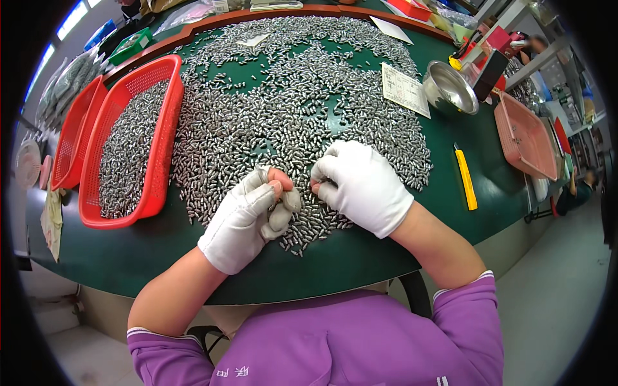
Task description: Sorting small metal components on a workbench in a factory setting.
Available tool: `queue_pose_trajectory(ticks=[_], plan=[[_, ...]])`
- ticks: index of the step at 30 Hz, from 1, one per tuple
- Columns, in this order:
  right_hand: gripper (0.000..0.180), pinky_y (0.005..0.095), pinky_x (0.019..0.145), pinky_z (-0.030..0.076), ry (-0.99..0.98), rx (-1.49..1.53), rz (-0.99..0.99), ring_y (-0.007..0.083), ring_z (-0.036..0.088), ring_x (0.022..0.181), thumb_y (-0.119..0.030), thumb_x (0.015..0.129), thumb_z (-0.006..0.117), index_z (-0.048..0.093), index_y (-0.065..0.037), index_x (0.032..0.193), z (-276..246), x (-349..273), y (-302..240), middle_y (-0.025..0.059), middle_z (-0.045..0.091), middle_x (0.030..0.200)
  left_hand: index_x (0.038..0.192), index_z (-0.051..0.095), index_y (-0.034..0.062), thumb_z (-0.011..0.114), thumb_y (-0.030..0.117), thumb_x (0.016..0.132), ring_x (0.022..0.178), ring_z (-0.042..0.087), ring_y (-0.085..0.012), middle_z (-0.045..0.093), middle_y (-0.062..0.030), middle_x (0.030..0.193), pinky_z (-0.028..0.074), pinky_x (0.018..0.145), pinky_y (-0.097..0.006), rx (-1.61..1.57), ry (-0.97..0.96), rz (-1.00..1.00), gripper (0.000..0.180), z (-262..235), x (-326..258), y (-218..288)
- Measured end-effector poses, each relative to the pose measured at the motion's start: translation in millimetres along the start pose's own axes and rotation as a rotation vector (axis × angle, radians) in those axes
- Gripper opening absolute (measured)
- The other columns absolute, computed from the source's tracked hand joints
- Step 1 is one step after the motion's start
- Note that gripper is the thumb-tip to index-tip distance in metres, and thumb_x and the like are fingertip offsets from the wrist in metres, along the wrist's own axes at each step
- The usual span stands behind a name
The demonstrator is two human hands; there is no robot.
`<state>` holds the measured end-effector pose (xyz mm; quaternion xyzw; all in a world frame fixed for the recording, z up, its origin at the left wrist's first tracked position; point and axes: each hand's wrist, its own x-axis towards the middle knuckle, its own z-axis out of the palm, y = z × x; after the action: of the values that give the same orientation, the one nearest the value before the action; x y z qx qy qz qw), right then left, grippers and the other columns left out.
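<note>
Gloves of white cloth cover both hands, which rest close together on the near edge of a wide spread of small metal pieces [290, 109] on the green table [360, 257]. The left hand [248, 219] is curled, bare fingertips pinched shut, though on what I cannot tell. The right hand [362, 183] is loosely closed over the pieces, its grasp hidden; a red basket [161, 161] of more pieces sits at left, a yellow knife [466, 178] at right.

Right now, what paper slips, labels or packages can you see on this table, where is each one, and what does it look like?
Printed paper slip: right of the metal pieces, beside the steel bowl; white rectangle, dark print.
Blank white card: far edge of the green table; tilted rectangle.
Small pale slip: far side, lying on the pieces.
Clear plastic bags: beyond the far rim, crumpled.
</note>
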<state>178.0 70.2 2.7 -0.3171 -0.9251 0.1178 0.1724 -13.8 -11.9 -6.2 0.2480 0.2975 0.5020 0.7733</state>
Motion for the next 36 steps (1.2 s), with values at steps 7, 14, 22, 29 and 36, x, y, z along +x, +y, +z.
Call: queue_pose_trajectory(ticks=[7, 14, 22, 29, 36], plan=[[0.012, 0.0366, 0.066, 0.048, 0.048, 0.062, -0.093, 0.0246, 0.059, 0.075, -0.018, 0.07, 0.07, 0.068, -0.013, 0.081, 3, 1, -3, 0.0046, 0.059, 0.078, 0.097, 0.052, 0.011, 0.057, 0.026, 0.092, 0.056, 0.038, -0.0054, 0.055, -0.002, 0.082, 0.031, 0.05, -0.018, 0.043, 0.019, 0.007, 0.016, 1, 2, -2], [0.011, 0.0371, 0.067, 0.049, 0.095, 0.014, -0.107, 0.0254, 0.058, 0.076, -0.019, 0.071, 0.069, 0.066, -0.012, 0.078, 6, 4, -6, 0.0048, 0.057, 0.078, 0.096, 0.052, 0.0102, 0.052, 0.022, 0.095, 0.06, 0.043, -0.0052, 0.057, -0.0025, 0.085, 0.033, 0.052, -0.017, 0.019, -0.007, 0.011, 0.012, 1, 2, -1], [0.008, 0.028, 0.066, 0.047, 0.113, 0.652, 0.148, 0.0154, 0.058, 0.076, -0.005, 0.076, 0.068, 0.062, -0.004, 0.081, -9, 5, -14, 0.0064, 0.054, 0.084, 0.104, 0.052, 0.0088, 0.054, 0.016, 0.093, 0.06, 0.045, -0.0038, 0.058, -0.0014, 0.084, 0.035, 0.051, -0.017, 0.123, 0.073, -0.043, 0.014, 7, -1, 1], [0.009, 0.0251, 0.065, 0.046, 0.097, 0.733, 0.07, 0.012, 0.055, 0.073, -0.001, 0.079, 0.067, 0.063, -0.003, 0.086, -6, 2, -18, 0.0042, 0.054, 0.084, 0.101, 0.053, 0.0074, 0.057, 0.014, 0.092, 0.056, 0.048, -0.0054, 0.061, -0.0039, 0.082, 0.035, 0.048, -0.018, 0.133, 0.106, -0.056, 0.012, 9, -2, 0], [0.016, 0.0366, 0.074, 0.049, 0.182, 0.065, -0.029, 0.0275, 0.059, 0.082, -0.014, 0.07, 0.071, 0.069, -0.011, 0.085, -3, 5, 9, 0.0082, 0.061, 0.088, 0.097, 0.055, 0.0081, 0.058, 0.021, 0.091, 0.054, 0.042, -0.0051, 0.059, -0.0032, 0.079, 0.031, 0.048, -0.018, 0.172, 0.134, -0.049, 0.014, 9, -2, 0]])
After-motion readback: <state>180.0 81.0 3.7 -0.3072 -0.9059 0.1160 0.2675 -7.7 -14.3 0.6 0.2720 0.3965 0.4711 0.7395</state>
